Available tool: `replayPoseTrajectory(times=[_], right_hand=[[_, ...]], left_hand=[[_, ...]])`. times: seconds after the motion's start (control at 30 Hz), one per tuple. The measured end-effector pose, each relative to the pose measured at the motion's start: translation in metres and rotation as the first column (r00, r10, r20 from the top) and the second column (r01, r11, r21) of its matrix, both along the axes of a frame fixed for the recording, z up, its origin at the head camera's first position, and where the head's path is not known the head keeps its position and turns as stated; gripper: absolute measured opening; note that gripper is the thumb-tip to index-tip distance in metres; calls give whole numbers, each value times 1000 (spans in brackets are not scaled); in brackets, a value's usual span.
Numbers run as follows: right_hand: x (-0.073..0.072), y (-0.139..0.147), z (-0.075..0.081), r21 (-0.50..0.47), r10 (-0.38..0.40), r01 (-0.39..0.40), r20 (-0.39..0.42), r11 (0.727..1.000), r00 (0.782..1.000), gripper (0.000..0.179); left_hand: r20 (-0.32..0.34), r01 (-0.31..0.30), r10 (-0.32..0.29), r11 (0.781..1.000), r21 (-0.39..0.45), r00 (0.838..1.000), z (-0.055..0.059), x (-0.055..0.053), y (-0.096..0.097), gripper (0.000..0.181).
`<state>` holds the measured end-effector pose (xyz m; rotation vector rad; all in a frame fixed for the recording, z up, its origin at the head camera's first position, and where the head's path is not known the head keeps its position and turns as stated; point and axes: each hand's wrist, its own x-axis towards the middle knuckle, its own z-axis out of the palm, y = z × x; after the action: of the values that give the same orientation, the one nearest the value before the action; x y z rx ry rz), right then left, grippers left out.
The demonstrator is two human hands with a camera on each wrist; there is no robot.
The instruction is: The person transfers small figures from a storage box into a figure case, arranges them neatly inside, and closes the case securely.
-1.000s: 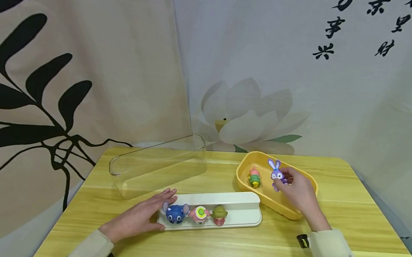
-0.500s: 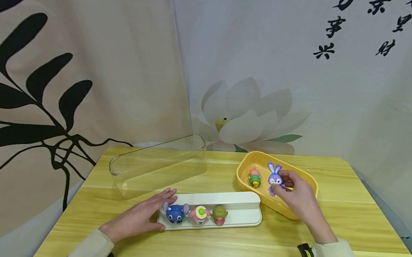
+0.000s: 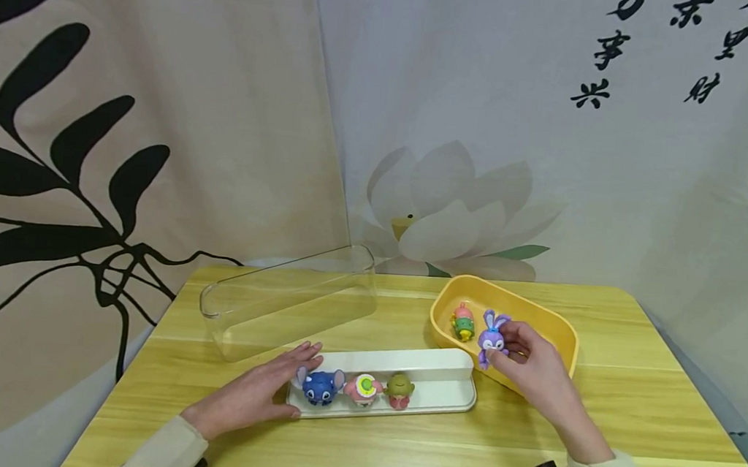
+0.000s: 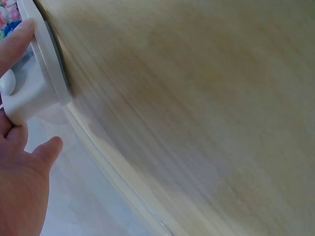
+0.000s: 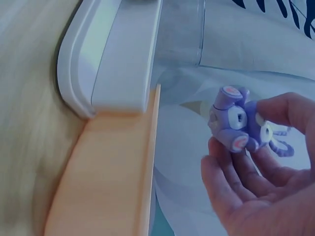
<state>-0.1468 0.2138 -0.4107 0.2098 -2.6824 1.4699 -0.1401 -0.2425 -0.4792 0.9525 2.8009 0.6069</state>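
My right hand pinches a purple rabbit figurine between thumb and fingers, above the near edge of the yellow tray. The right wrist view shows the figurine from below, its feet facing the camera. My left hand holds the left end of a white stepped display base, thumb at the front and fingers over the back. On the base's lower step sit a blue big-eared figurine, a pink one with a green and yellow round top, and an olive-green one.
Inside the yellow tray lies a pink and green figurine. A clear plastic cover stands behind the base at the left. All rest on a wooden table, with printed curtains behind it.
My right hand has moved left and toward me with the rabbit figurine, from over the tray's middle to its near edge. My left hand stays on the base.
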Motion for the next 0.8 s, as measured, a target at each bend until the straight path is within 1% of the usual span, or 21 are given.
replayPoseTrajectory(times=[0.17, 0.47, 0.7, 0.8], right_hand=[[5, -6, -3, -35, 15, -15, 12, 999, 1000, 32], [14, -15, -8, -81, 60, -59, 6, 995, 998, 31], [21, -22, -14, -112, 81, -82, -10, 990, 997, 36], [23, -26, -18, -136, 104, -104, -11, 985, 995, 36]], left_hand=[[-2, 0, 0, 1000, -3, 1000, 1, 0, 1, 95], [0, -4, 4, 1000, -8, 1000, 1, 0, 1, 94], [-1, -5, 5, 1000, -8, 1000, 1, 0, 1, 93], [-2, -4, 4, 1000, -5, 1000, 0, 0, 1, 94]])
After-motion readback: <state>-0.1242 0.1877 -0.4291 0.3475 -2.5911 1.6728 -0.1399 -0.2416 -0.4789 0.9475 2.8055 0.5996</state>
